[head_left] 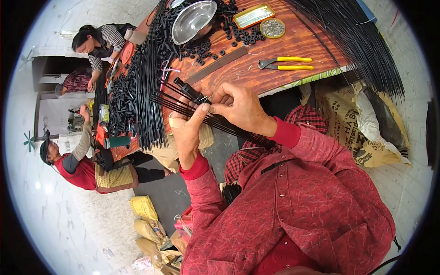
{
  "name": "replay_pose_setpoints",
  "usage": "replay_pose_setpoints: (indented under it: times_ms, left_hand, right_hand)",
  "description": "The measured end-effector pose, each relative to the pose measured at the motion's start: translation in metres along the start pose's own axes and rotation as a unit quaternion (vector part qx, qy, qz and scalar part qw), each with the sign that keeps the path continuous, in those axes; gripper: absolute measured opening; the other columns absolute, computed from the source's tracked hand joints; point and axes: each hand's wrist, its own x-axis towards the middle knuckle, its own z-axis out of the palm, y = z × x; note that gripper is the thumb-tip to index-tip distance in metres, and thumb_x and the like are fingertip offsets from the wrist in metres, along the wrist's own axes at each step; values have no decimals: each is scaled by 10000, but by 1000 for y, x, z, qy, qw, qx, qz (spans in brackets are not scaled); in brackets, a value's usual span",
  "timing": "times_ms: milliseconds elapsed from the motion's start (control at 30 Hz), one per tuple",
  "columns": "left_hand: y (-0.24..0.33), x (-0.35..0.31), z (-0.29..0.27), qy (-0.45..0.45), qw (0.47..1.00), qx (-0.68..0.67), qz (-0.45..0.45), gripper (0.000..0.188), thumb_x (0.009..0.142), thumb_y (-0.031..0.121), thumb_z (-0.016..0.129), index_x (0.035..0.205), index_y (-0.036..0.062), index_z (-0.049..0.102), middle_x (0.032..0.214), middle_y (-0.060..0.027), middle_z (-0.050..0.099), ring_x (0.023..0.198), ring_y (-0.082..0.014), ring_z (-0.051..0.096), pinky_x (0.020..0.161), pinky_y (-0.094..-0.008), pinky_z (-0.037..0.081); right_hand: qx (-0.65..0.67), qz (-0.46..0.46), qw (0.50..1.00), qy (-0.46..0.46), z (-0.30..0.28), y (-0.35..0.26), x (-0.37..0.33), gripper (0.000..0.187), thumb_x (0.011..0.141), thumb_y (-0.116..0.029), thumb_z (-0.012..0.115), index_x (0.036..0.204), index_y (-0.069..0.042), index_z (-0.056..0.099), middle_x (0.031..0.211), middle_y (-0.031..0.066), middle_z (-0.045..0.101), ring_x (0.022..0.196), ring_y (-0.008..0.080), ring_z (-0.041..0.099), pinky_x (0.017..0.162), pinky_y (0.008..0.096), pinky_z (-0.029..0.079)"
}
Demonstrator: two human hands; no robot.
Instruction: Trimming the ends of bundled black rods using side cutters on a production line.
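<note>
Slim, straight black rods (229,127) sit clasped in the left hand (187,126) at the counter (295,43); the right hand (240,107) pinches something tiny by a black tube (185,88); yellow-handled pliers (285,63) lie farther right.

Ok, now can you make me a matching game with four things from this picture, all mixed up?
Things:
1. cutters
2. bowl
3. round dish
4. left hand

Clues:
A. has small silvery bits in it
B. holds thin black rods
C. has yellow handles
D. is silvery all over

Right pairs: 1-C, 2-D, 3-A, 4-B
</note>
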Motion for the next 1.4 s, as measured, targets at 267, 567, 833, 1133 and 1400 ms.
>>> replay_pose_setpoints:
  times_ms: [267, 567, 833, 1133, 1400]
  left_hand:
    - [0, 1, -1, 9, 1000, 25, -7, 407, 825, -3, 738, 1211, -20, 610, 991, -45, 665, 879, -117, 626, 798, -246, 506]
    - [14, -5, 19, 42, 997, 67, 17, 345, 812, -32, 710, 1142, -16, 610, 994, -86, 685, 840, -134, 651, 769, -250, 522]
    - [-10, 0, -8, 23, 998, -32, 43, 493, 693, -52, 806, 1142, -10, 608, 1040, -79, 667, 866, -182, 660, 805, -304, 543]
    - [-6, -2, -5, 16, 999, 2, 42, 438, 760, -48, 774, 1168, -23, 615, 1052, -74, 669, 905, -164, 654, 838, -288, 525]
    - [-8, -3, -7, 22, 998, 38, 44, 450, 792, -17, 768, 1213, -22, 609, 1057, -52, 664, 906, -131, 642, 833, -270, 518]
  right_hand:
    - [141, 82, 984, -71, -2, 23, 5, 134, 851, -86, 753, 879, -5, 650, 837, 23, 676, 772, 83, 632, 682, 242, 516]
    - [266, 125, 947, -130, -12, 19, 7, 111, 877, -84, 729, 884, -1, 655, 869, 25, 674, 798, 86, 619, 717, 234, 505]
    - [283, 121, 944, -120, -14, 17, 0, 139, 846, -90, 745, 877, 17, 660, 809, 28, 671, 756, 84, 619, 660, 239, 496]
    - [151, 85, 978, -119, -12, 9, 0, 155, 891, -80, 703, 976, 14, 615, 899, 35, 660, 809, 95, 642, 702, 240, 526]
    - [-20, -70, 997, -6, -13, -23, -5, 264, 841, -145, 761, 995, 7, 608, 908, 101, 694, 783, 153, 707, 689, 290, 550]
